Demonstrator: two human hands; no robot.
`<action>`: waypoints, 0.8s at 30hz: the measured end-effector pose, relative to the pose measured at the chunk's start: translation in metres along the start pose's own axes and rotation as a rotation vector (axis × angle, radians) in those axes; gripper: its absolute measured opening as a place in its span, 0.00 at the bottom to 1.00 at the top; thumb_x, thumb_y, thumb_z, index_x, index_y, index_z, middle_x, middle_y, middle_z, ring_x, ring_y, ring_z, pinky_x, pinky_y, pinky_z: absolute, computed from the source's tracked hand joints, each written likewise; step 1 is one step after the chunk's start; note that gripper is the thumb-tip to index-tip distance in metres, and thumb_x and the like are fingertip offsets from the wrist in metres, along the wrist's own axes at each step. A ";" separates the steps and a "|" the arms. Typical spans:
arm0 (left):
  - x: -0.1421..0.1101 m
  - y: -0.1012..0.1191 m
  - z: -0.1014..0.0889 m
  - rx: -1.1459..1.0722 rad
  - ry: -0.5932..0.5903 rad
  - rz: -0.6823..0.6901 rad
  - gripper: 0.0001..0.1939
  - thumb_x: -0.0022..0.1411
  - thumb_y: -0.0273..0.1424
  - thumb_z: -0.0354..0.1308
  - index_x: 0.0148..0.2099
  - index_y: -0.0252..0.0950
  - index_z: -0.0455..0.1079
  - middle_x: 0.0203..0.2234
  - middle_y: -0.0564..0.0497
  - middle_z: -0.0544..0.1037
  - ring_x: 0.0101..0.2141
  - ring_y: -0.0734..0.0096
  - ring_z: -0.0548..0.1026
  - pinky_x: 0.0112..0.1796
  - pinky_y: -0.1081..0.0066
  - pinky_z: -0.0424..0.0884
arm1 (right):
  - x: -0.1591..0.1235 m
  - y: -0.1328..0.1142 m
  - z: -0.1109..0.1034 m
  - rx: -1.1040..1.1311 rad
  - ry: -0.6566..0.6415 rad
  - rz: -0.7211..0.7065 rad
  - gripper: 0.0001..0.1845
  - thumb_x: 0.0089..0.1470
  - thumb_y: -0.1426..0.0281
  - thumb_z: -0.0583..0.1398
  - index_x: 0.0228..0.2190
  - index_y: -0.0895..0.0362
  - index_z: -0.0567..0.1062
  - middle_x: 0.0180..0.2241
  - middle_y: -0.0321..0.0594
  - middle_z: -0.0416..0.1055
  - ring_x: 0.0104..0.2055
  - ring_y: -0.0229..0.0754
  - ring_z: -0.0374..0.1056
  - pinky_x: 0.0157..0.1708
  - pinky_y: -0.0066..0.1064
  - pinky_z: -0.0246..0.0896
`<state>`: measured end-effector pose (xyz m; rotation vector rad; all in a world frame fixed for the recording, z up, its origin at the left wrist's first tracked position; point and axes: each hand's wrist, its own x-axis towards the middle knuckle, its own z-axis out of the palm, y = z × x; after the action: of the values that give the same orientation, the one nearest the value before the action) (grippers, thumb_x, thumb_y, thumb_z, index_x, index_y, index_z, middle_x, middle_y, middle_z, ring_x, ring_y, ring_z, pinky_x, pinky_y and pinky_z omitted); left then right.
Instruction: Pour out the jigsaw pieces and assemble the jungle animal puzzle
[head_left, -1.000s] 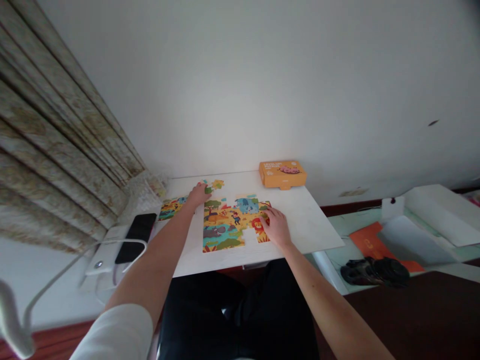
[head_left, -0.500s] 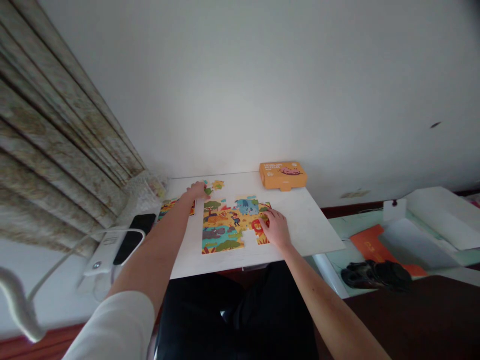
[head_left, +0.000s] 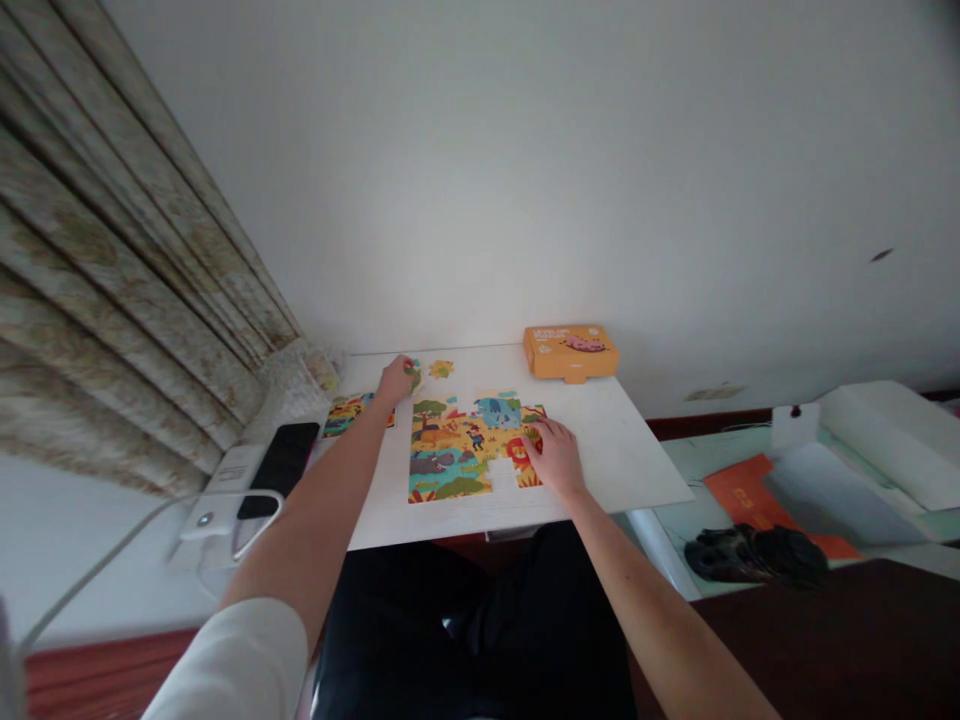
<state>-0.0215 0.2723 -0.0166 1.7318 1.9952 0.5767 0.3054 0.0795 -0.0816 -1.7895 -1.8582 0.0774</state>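
Note:
A partly assembled jigsaw puzzle [head_left: 457, 450] with jungle animals lies on the white table, a gap in its lower right and others along its top edge. At the back left, my left hand [head_left: 395, 382] is closed on a green and blue puzzle piece [head_left: 413, 374]. Just to the right of that hand lies a loose yellow puzzle piece [head_left: 441, 369]. My right hand [head_left: 556, 455] rests on the puzzle's right edge by the red lion, thumb and fingers apart; it covers part of that edge.
An orange puzzle box [head_left: 571, 353] stands at the table's back right. A small picture card [head_left: 346, 414] lies partly behind my left forearm. Left of the table are a black phone [head_left: 279, 468] and a white cable. An open white box [head_left: 847, 490] sits on a glass surface at right.
My left hand has closed round the green and blue piece and drawn its fingers in. My right hand stays at the puzzle's right edge. The view has shifted slightly.

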 end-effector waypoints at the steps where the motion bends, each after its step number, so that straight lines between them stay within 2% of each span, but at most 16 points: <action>1: -0.005 0.004 0.002 -0.132 0.039 -0.011 0.19 0.63 0.26 0.61 0.56 0.36 0.71 0.49 0.43 0.81 0.50 0.61 0.79 0.50 0.65 0.73 | 0.000 0.000 0.000 0.013 0.004 0.002 0.16 0.64 0.62 0.58 0.48 0.55 0.79 0.54 0.51 0.75 0.57 0.57 0.68 0.59 0.51 0.60; 3: -0.020 0.013 0.009 -0.473 0.096 -0.048 0.18 0.63 0.26 0.59 0.56 0.34 0.72 0.45 0.43 0.82 0.48 0.60 0.79 0.49 0.63 0.75 | 0.001 0.002 0.001 0.063 0.021 0.017 0.16 0.64 0.61 0.58 0.47 0.55 0.79 0.53 0.50 0.76 0.57 0.56 0.68 0.59 0.51 0.60; 5: -0.042 0.024 0.022 -0.642 0.070 -0.063 0.18 0.64 0.30 0.60 0.55 0.33 0.73 0.41 0.44 0.83 0.44 0.62 0.81 0.46 0.63 0.77 | 0.003 0.006 0.002 0.167 0.044 0.052 0.17 0.64 0.58 0.57 0.44 0.54 0.80 0.51 0.50 0.77 0.55 0.55 0.70 0.59 0.50 0.61; 6: -0.056 0.030 0.030 -0.715 0.041 -0.063 0.18 0.65 0.32 0.60 0.56 0.34 0.73 0.41 0.45 0.83 0.43 0.64 0.81 0.43 0.65 0.78 | 0.004 0.008 0.002 0.240 0.054 0.082 0.18 0.64 0.56 0.57 0.43 0.55 0.80 0.49 0.49 0.78 0.53 0.54 0.71 0.58 0.49 0.62; 9: -0.107 0.043 0.058 -1.287 -0.117 -0.144 0.19 0.60 0.35 0.67 0.53 0.36 0.75 0.41 0.45 0.83 0.40 0.66 0.82 0.41 0.68 0.78 | 0.008 0.016 -0.002 0.491 0.071 0.227 0.25 0.61 0.48 0.57 0.40 0.55 0.80 0.44 0.48 0.80 0.48 0.54 0.74 0.54 0.47 0.67; 11: -0.143 0.049 0.074 -1.463 -0.158 -0.190 0.18 0.57 0.36 0.71 0.49 0.38 0.77 0.39 0.47 0.82 0.38 0.68 0.81 0.40 0.70 0.78 | 0.008 0.015 -0.009 0.606 0.107 0.326 0.29 0.58 0.42 0.57 0.38 0.55 0.79 0.43 0.49 0.81 0.47 0.54 0.75 0.53 0.47 0.67; 15: -0.196 0.058 0.096 -1.577 -0.113 -0.284 0.18 0.50 0.34 0.75 0.42 0.37 0.76 0.34 0.51 0.81 0.34 0.72 0.80 0.37 0.73 0.77 | -0.006 -0.010 -0.025 0.720 0.218 0.334 0.30 0.54 0.41 0.61 0.37 0.55 0.79 0.42 0.50 0.80 0.47 0.54 0.75 0.52 0.46 0.68; 17: -0.212 0.062 0.102 -1.590 -0.080 -0.315 0.19 0.48 0.34 0.76 0.41 0.37 0.76 0.32 0.52 0.80 0.33 0.72 0.80 0.36 0.73 0.76 | -0.020 -0.033 -0.029 0.879 0.172 0.351 0.29 0.53 0.42 0.64 0.40 0.55 0.78 0.41 0.48 0.80 0.44 0.52 0.76 0.45 0.42 0.71; 21: -0.230 0.070 0.108 -1.590 -0.054 -0.296 0.19 0.47 0.35 0.77 0.40 0.36 0.77 0.30 0.52 0.80 0.32 0.71 0.80 0.36 0.70 0.77 | -0.043 -0.076 -0.027 1.235 -0.034 0.486 0.28 0.48 0.47 0.70 0.43 0.53 0.78 0.34 0.40 0.80 0.30 0.45 0.75 0.31 0.36 0.72; 24: -0.236 0.075 0.110 -1.588 -0.048 -0.278 0.19 0.46 0.35 0.77 0.39 0.37 0.76 0.29 0.52 0.80 0.30 0.72 0.79 0.35 0.71 0.76 | -0.051 -0.092 -0.021 1.355 -0.025 0.553 0.24 0.45 0.50 0.73 0.38 0.53 0.79 0.30 0.36 0.78 0.28 0.42 0.73 0.30 0.33 0.71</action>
<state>0.1315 0.0511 -0.0515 0.4420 0.9676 1.4067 0.2289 0.0149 -0.0435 -1.1552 -0.7682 1.2199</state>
